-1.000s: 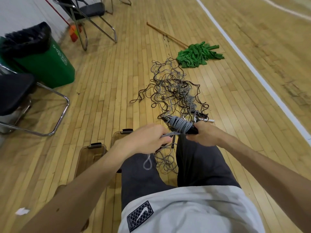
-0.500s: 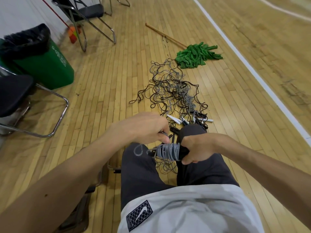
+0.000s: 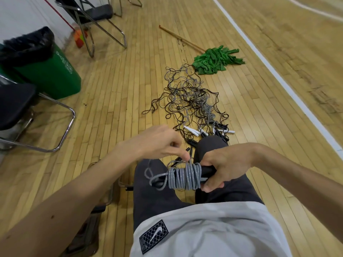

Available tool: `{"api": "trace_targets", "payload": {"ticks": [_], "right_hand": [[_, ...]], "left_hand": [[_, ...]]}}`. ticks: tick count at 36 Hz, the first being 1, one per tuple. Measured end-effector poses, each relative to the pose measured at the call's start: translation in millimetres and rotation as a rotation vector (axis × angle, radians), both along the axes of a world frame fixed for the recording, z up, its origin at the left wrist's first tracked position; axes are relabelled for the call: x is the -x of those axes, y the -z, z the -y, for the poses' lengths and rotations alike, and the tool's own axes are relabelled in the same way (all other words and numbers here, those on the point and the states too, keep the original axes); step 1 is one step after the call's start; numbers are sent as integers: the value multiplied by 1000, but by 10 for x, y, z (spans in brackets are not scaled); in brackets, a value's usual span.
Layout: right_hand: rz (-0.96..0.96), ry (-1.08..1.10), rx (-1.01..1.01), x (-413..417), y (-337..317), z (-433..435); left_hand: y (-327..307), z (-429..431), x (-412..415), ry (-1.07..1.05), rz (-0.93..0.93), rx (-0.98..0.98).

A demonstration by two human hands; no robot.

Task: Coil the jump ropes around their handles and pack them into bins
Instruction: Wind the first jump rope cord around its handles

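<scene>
While the grey jump rope (image 3: 185, 176) sits coiled round its black handles (image 3: 207, 170) above the lap, the right hand (image 3: 226, 167) grips the handles' bare end and the left hand (image 3: 157, 143) pinches the rope at the coil's top. Beyond the knees a tangle of ropes (image 3: 193, 101) lies on the floor (image 3: 120, 108), with a green mop (image 3: 215, 60) farther off.

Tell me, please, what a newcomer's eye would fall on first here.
In the centre foreground, the right hand grips the black handles of a coiled grey jump rope, while the left hand pinches the rope at the coil. Farther out, a tangle of loose ropes sprawls on the wooden floor, with a green mop head past it.
</scene>
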State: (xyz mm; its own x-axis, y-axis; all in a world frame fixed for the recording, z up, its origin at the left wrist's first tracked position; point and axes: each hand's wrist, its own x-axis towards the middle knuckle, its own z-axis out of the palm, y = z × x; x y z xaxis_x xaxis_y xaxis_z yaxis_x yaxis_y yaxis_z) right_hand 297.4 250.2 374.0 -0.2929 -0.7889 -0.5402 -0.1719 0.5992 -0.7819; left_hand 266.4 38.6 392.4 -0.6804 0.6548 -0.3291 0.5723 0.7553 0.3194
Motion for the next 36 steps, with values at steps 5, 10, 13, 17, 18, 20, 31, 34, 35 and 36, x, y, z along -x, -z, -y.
{"api": "trace_targets", "payload": {"ticks": [5,10,13,17,18,20,31,34,35,36], "right_hand": [[72,79,179,-20,-88,-42],[246,297,347,-61,-103,-27],[199,452,423,-33,-53,-22],[166,541,488,16,-27,-23],[165,560,505,34,-17,-31],[125,601,503,64,7,-51],[-40,837,399,216,81,-196],[-84,866,377,228,109,-196],[-88,878,372,232,121,-195],[-95,891,362,234,130,-195]], "left_hand": [[67,46,-31,-159,283,-343],[395,192,16,-364,484,-434],[355,129,-32,-437,492,-409],[286,12,-92,-429,520,-549],[265,-5,-112,-464,571,-627],[263,10,-144,-452,623,-714],[476,-106,-263,-715,820,-1000],[511,-125,-278,-751,815,-976],[512,-122,-287,-759,804,-965],[524,-110,-290,-772,791,-957]]}}
